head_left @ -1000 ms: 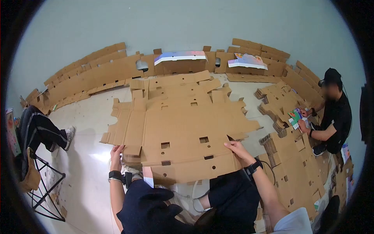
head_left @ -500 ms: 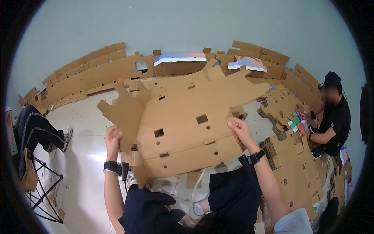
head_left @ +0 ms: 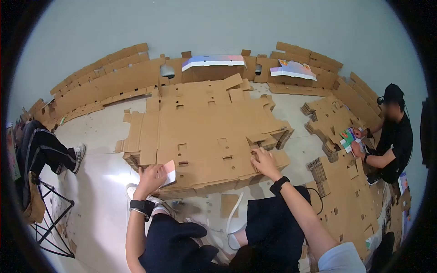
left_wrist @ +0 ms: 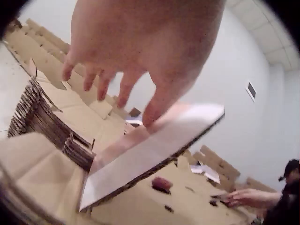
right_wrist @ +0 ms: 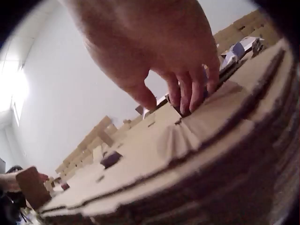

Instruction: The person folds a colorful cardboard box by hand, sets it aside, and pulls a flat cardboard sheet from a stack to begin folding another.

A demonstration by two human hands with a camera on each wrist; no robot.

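A large die-cut cardboard sheet (head_left: 200, 123) lies flat on top of a thick stack in front of me. At its near left corner a pink-and-white printed flap (head_left: 170, 172) stands up. My left hand (head_left: 151, 179) is right beside that flap, fingers spread; in the left wrist view its thumb overlaps the flap's (left_wrist: 152, 152) pink side. My right hand (head_left: 266, 164) is over the near right part of the sheet. In the right wrist view its fingertips (right_wrist: 185, 110) rest by a slot in the cardboard, the thumb apart from them.
More stacked cardboard (head_left: 341, 195) lies to the right, where a seated person (head_left: 393, 136) handles a colourful printed piece (head_left: 349, 138). Cardboard panels (head_left: 109, 77) line the wall. At left are a folding stool (head_left: 54, 218) and another person's legs (head_left: 50, 145).
The cardboard sheet that both hands held raised and tilted half a second ago is down flat on the stack. Both hands have let go of its edges and moved in over it.
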